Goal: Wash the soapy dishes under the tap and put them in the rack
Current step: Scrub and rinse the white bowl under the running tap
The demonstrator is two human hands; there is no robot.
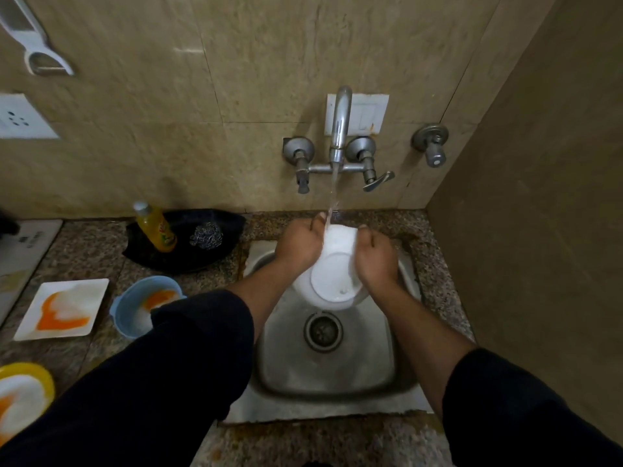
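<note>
White bowl (pixel 332 264) tipped under the tap (pixel 339 129) water, left hand (pixel 298 242) fingers curled round its left edge, right hand (pixel 374 261) fingers curled round its right edge

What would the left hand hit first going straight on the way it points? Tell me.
The left hand, gripping the white bowl, would likely meet the water stream first; a fingertip seems to touch it. Beyond lies the tiled wall under the tap, though depth is unclear.
</note>
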